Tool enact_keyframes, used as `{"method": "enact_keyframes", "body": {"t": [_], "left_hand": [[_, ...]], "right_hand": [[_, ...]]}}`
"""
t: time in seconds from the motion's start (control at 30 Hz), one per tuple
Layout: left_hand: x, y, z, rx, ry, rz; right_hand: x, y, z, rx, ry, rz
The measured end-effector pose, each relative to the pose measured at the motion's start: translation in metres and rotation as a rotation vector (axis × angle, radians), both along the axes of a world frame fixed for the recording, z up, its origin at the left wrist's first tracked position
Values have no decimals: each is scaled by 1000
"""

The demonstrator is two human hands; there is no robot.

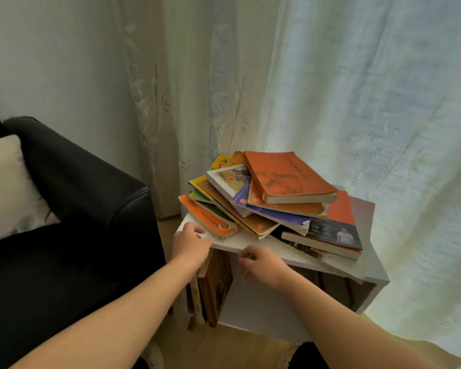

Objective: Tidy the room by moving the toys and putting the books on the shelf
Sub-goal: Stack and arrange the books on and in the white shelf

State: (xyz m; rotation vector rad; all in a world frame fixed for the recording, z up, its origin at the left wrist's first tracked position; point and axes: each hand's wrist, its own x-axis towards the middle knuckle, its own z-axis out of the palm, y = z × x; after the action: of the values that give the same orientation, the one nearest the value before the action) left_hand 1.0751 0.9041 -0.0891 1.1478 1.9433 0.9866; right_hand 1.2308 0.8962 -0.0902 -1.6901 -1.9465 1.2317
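A messy pile of books [277,198] lies on top of a small white shelf unit [375,272]; an orange book [285,177] sits highest. The pile rests on a large white book or board [253,242]. My left hand [190,245] grips that white piece at its near left corner, just under an orange-edged book [208,218]. My right hand [261,263] is loosely curled at the front edge of the white piece; whether it grips it is unclear. Below, a few books [213,288] stand upright in the shelf's left compartment.
A black leather sofa [72,222] with a cream cushion [8,187] stands close on the left of the shelf. Sheer white curtains [330,89] hang right behind and to the right. Tan floor shows below the shelf.
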Motion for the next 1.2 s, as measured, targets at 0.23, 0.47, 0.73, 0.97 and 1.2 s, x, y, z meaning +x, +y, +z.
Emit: {"method": "enact_keyframes", "body": {"t": [0.23, 0.47, 0.73, 0.97, 1.2], "left_hand": [[22, 34, 56, 130, -32, -228], [48, 81, 71, 90, 199, -449], [54, 94, 52, 46, 596, -563], [43, 103, 53, -10, 465, -645], [47, 115, 57, -44, 216, -551]], "right_hand": [[17, 15, 67, 407, 7, -186], [35, 65, 68, 570, -473, -238], [37, 96, 46, 542, -671, -219], [31, 101, 51, 810, -924, -37], [56, 87, 56, 996, -786, -30]]}}
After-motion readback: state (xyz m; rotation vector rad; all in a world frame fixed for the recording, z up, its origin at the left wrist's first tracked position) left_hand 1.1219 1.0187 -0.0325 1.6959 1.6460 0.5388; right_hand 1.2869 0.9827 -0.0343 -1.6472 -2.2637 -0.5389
